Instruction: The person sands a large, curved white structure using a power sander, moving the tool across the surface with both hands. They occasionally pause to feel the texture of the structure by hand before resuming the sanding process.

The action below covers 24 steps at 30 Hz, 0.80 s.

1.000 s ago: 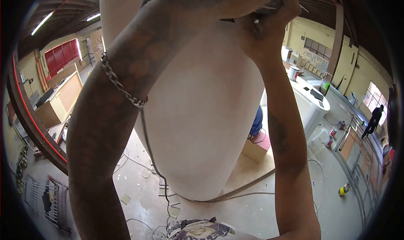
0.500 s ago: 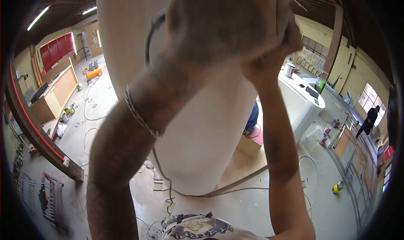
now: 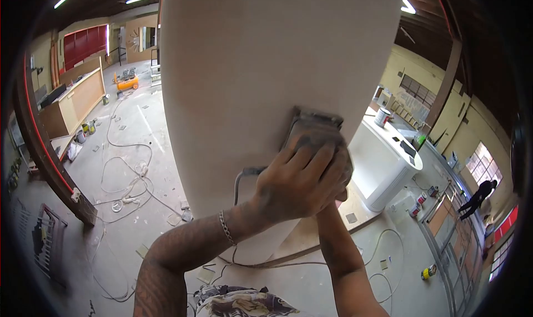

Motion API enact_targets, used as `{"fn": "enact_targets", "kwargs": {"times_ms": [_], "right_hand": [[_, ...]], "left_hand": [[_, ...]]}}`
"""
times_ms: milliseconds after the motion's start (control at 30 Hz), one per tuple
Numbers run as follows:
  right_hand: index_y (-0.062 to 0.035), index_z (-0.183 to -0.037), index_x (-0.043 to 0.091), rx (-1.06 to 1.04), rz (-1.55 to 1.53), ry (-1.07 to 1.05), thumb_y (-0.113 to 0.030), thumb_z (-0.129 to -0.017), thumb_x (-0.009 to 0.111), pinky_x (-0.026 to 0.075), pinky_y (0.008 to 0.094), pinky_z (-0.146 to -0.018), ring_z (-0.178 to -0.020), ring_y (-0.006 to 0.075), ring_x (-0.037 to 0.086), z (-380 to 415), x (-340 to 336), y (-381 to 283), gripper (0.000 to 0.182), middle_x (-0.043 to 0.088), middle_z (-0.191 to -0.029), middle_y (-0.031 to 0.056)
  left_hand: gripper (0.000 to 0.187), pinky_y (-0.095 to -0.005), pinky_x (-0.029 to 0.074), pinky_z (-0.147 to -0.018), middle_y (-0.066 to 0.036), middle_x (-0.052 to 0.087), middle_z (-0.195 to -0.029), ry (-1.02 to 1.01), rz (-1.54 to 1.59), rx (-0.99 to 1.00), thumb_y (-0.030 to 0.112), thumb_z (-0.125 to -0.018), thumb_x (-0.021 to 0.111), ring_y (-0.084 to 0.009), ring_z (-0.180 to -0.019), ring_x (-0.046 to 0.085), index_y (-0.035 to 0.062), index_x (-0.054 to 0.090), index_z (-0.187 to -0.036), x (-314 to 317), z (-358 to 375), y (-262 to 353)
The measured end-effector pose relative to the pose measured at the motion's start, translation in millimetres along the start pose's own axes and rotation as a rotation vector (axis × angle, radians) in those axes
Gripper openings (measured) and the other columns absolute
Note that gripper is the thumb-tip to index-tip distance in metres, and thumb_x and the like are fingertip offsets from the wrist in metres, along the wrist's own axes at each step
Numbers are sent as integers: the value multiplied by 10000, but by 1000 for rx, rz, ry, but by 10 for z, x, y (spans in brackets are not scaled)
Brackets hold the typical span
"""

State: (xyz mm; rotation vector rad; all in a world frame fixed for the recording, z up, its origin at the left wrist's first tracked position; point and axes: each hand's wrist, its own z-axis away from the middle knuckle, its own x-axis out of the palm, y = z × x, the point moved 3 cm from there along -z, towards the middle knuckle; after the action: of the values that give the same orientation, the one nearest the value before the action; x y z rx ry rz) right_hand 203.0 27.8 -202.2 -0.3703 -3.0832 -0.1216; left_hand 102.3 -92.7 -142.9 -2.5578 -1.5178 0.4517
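Note:
A dark corded power sander (image 3: 317, 117) lies against the face of a tall, pale curved panel (image 3: 250, 67). My left hand (image 3: 300, 178), with a chain bracelet on its wrist, is wrapped over the sander's body. Behind it, my right hand (image 3: 342, 186) is mostly hidden and its grip cannot be made out, though it touches the same area. A black cable (image 3: 237, 186) runs from the sander's left side down past my left wrist.
Cables (image 3: 136, 175) trail over the dusty floor at left. An orange compressor (image 3: 126, 82) stands farther back. On the right are a white curved counter (image 3: 372, 167) with a paint can (image 3: 382, 117), a yellow can (image 3: 428, 271) and a person in dark clothes (image 3: 480, 199).
Both hands have moved down from high up in front of the camera to the middle of the panel. The sander now shows clearly, and the view has shifted a little.

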Motion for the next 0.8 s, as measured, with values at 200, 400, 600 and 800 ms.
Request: {"fn": "enact_targets", "kwargs": {"times_ms": [200,400,600,800], "right_hand": [[3,-1450,333,-181,6,175,-134,-824,823,409,457,-1086,-1263,340,471,-1277,290,-18,807,388,-1399,182],[14,-1448,325,-433,67,184,-127,-834,816,406,447,-1093,-1244,333,472,-2713,649,-77,800,383,-1366,158],[-20,-1512,247,-597,11,24,-25,-890,767,473,384,-1054,-1270,253,519,-3792,1088,-316,811,467,-1355,166],[-39,-1514,259,-616,152,78,4,-871,775,499,368,-1004,-1217,252,547,-3466,1353,-440,825,480,-1337,171]], "left_hand": [[302,-419,501,-953,-68,662,-1124,375,108,63,273,-794,721,-235,-1045,599,81,728,-1026,-361,-565,-302],[237,-469,515,-968,-67,701,-1222,145,472,27,216,-907,683,-227,-1099,627,105,732,-1110,-683,514,-171],[247,-428,499,-891,-51,737,-1049,-109,636,-355,78,-780,722,-246,-952,662,118,738,-1023,-806,1453,-503],[232,-394,515,-850,-122,740,-1039,-169,846,-595,-17,-811,684,-297,-945,673,24,719,-1037,-1140,1903,-838]]}}
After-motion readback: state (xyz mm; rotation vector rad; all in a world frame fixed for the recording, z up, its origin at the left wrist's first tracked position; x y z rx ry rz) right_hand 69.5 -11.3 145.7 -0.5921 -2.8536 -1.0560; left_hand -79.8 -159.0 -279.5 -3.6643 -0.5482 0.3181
